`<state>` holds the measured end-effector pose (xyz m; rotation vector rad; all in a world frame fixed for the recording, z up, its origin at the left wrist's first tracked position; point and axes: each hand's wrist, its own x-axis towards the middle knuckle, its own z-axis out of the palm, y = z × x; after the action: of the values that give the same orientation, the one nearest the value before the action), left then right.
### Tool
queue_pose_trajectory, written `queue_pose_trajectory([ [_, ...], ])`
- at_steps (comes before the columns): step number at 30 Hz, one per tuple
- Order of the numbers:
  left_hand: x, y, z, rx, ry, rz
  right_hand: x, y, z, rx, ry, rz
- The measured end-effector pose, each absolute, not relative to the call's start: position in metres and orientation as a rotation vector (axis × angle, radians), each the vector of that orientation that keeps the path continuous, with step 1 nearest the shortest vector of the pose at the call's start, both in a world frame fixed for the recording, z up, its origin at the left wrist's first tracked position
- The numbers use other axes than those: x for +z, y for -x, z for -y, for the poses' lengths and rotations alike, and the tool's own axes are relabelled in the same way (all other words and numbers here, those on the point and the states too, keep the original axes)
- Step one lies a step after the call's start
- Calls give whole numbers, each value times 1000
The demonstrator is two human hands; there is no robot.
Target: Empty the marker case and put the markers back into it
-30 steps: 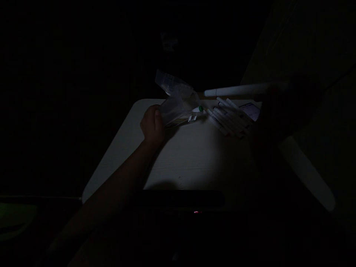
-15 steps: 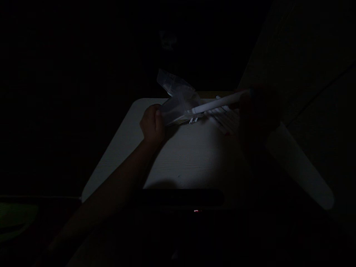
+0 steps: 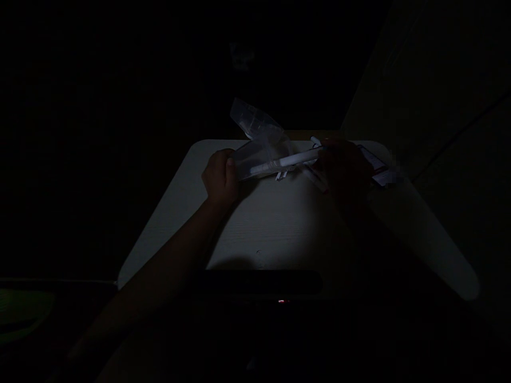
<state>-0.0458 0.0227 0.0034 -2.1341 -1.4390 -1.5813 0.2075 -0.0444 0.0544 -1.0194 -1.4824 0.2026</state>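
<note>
Left grip (image 3: 219, 178): closed around the clear plastic bag (image 3: 259, 157).
Right grip (image 3: 343, 173): closed on a white marker (image 3: 285, 161).
Marker's long axis: runs leftward from the right grip across the bag, tip pointing toward the left grip.
Rest of head view: loose markers (image 3: 315, 178) just beside the right grip, on the pale surface (image 3: 167, 223).

Pale desk (image 3: 271, 229) in darkened room (image 3: 439, 64)

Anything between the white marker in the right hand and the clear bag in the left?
Nothing visible. The white marker in the right hand overlaps the clear plastic bag held by the left hand. The dark hides whether it lies inside the bag or over it.
</note>
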Motion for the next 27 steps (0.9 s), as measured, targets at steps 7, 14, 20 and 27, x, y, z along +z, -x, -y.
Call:
queue_pose_trajectory([
  [7,2,46,-24,-1594,2150,1464,57,-207,46,242,1095,1469],
  [14,2,45,-23,-1605,2112,1481,46,-211,35,177,1105,1482],
  [20,4,47,-26,-1608,2148,1494,49,-212,34,180,1078,1472],
  [27,4,46,-25,-1615,2118,1470,58,-215,44,69,1148,1529],
])
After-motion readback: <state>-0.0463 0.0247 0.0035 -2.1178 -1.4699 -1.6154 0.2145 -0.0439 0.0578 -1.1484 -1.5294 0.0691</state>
